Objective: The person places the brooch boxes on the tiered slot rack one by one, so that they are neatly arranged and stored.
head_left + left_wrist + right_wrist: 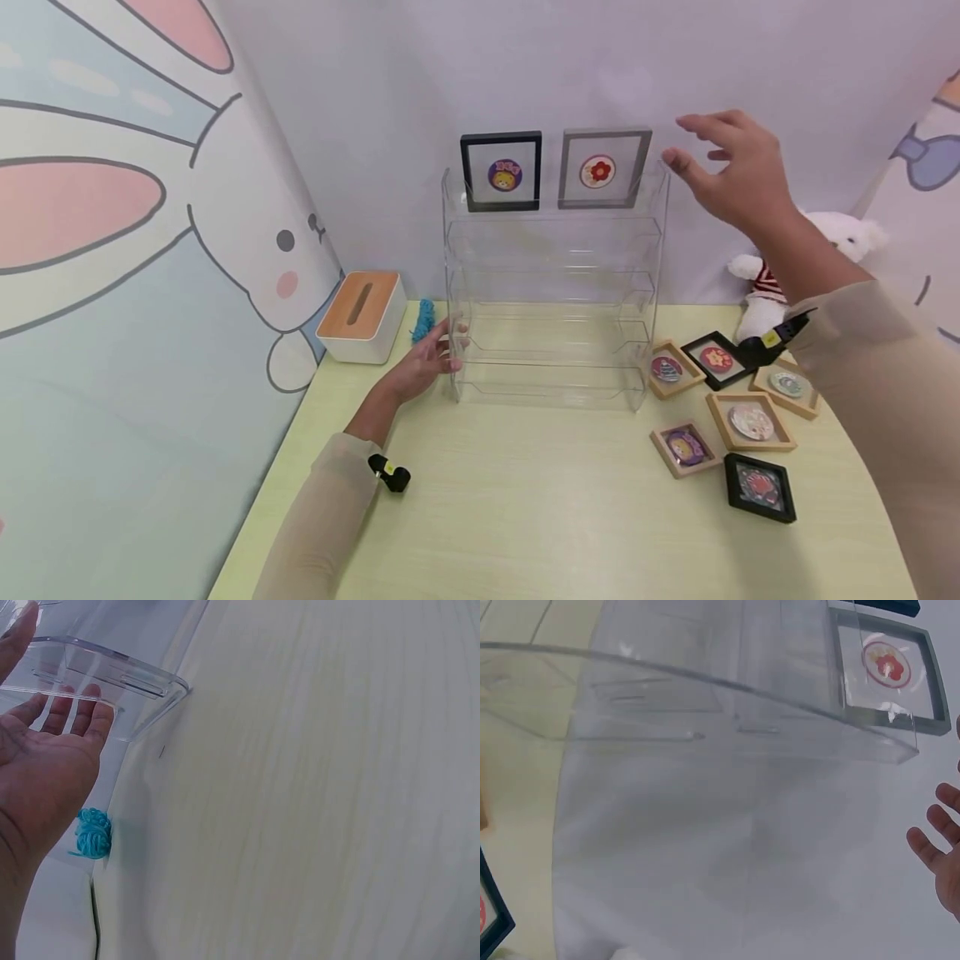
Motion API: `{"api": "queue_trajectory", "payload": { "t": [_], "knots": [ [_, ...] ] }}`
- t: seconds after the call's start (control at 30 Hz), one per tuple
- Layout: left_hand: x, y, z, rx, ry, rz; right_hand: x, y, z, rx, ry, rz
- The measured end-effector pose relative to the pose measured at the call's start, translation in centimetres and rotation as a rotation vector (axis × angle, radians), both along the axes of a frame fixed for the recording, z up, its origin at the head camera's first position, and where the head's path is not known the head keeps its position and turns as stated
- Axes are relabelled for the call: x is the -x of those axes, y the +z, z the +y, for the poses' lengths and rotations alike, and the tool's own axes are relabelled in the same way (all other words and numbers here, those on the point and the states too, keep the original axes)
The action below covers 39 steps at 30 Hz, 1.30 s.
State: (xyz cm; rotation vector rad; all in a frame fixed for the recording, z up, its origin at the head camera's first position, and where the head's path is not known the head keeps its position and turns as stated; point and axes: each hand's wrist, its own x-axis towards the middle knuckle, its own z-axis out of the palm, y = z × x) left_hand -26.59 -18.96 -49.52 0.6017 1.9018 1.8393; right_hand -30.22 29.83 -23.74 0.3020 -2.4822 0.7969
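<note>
A clear acrylic display rack (555,365) with several tiers stands on the table against the wall. My left hand (423,367) holds its lower left side, with the side panel between thumb and fingers (56,716). On the top tier a black frame (502,204) with a bear badge and a grey frame (597,203) with a red flower badge lean back side by side. To the right of the grey frame, my right hand (738,171) hovers in the air with nothing in it, fingers apart from the thumb. The right wrist view shows its fingertips beside the grey frame (934,724).
Several wooden and black badge frames (750,423) lie on the table at the right. A white plush bear (765,321) sits behind them. Left of the rack are a tissue box (360,317) with a wooden lid and a blue yarn bundle (424,320).
</note>
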Motion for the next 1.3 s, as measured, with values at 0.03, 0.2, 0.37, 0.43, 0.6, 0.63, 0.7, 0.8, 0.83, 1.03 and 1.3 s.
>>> {"api": "queue_trajectory", "payload": {
  "t": [0.03,0.2,0.37,0.43,0.6,0.63,0.7,0.8,0.83,1.03,1.3],
  "knots": [
    [0.0,0.0,0.0,0.002,0.002,0.001,-0.2,-0.3,0.6,0.006,-0.006,-0.011],
    [-0.1,0.1,0.0,0.016,0.0,0.009,-1.2,-2.4,3.8,0.014,-0.045,-0.093],
    [-0.1,0.1,0.0,0.025,-0.004,0.014,-1.9,-5.3,6.7,0.0,-0.061,-0.142],
    [-0.1,0.2,0.0,0.024,-0.006,0.012,-2.1,-6.8,7.6,-0.011,-0.059,-0.164],
    [-0.1,0.2,0.0,0.017,-0.001,-0.003,-2.4,-10.5,9.0,-0.047,-0.029,-0.243],
    [-0.2,0.2,0.0,0.014,0.0,-0.005,-2.5,-11.2,9.1,-0.055,-0.023,-0.261],
    [-0.2,0.2,0.0,0.014,-0.001,-0.005,-2.7,-12.8,9.2,-0.066,-0.009,-0.282],
    [-0.2,0.2,0.0,0.013,-0.004,-0.001,-3.1,-15.1,9.2,-0.101,0.002,-0.312],
    [-0.2,0.2,0.0,0.014,-0.004,0.0,-3.2,-15.9,9.2,-0.111,0.009,-0.315],
    [-0.2,0.1,0.0,0.013,-0.007,-0.002,-3.9,-19.9,9.1,-0.138,0.099,-0.323],
    [-0.2,0.2,0.1,0.018,0.002,-0.002,-3.9,-23.5,8.9,-0.207,0.213,-0.322]
  ]
}}
